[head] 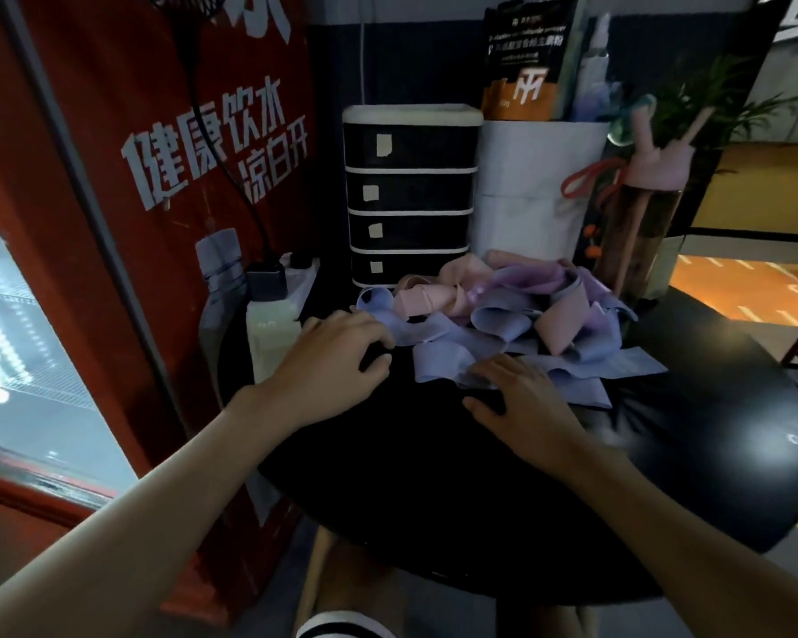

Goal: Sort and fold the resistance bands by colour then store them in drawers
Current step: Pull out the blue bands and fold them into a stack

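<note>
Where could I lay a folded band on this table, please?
Bare tabletop lies toward the near edge, between the left hand and right hand, and on the right side past the band pile. The back is crowded: that pile, drawer unit, white rolls, pink bottle.

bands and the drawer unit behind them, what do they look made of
The bands look like thin matte stretch fabric or latex: they crease and curl into soft loops without shine. The drawer unit is probably plastic: smooth dark fronts, pale frame, a faint sheen, though the dim light leaves it open.
</note>
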`<control>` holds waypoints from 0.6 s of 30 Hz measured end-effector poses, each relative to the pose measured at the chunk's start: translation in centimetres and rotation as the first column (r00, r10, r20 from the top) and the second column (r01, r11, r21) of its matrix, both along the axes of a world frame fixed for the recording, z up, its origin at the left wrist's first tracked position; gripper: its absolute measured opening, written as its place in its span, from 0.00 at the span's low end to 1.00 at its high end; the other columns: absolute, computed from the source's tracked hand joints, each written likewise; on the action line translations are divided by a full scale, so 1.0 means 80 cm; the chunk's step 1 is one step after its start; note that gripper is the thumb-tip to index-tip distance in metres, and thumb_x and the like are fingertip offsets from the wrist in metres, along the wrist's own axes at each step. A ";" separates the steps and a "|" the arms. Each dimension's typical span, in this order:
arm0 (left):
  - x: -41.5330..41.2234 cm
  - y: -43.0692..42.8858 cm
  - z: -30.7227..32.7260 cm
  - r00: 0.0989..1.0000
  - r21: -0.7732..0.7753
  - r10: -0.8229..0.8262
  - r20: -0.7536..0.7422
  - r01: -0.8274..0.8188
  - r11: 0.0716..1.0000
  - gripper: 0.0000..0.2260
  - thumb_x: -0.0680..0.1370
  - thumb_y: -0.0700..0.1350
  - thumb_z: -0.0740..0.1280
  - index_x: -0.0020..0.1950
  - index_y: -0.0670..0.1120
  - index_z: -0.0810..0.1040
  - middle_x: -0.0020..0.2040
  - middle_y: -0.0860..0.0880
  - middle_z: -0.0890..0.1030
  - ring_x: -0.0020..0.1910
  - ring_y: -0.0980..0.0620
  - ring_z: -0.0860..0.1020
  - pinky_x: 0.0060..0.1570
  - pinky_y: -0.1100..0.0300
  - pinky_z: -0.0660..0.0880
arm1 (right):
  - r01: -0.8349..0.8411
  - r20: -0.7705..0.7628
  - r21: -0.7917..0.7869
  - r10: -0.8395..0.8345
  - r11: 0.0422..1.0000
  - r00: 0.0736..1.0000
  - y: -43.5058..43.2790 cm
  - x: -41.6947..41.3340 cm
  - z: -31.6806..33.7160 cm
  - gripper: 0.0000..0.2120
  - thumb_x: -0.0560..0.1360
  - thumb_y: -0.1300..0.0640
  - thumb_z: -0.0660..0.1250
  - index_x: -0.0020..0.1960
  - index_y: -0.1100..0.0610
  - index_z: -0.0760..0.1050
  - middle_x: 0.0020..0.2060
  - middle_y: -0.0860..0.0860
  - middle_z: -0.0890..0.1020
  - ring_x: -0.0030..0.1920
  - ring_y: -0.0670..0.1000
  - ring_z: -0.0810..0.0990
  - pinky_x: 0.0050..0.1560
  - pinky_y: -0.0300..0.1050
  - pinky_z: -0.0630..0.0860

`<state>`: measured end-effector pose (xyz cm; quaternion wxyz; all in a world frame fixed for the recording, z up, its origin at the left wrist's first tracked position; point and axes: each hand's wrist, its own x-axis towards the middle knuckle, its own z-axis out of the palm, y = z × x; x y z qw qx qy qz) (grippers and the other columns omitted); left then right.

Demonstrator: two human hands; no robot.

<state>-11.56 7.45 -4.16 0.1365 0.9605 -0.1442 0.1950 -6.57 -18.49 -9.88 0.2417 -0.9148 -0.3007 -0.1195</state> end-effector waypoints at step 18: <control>0.105 -0.073 0.007 0.983 -0.001 0.048 -0.179 -0.049 0.999 0.06 0.78 0.46 0.68 0.48 0.45 0.82 0.45 0.50 0.79 0.50 0.49 0.77 0.51 0.52 0.73 | 0.036 0.014 -0.028 -0.036 0.999 0.999 0.001 0.002 -0.002 0.29 0.70 0.36 0.52 0.59 0.52 0.78 0.54 0.47 0.78 0.57 0.51 0.73 0.56 0.46 0.66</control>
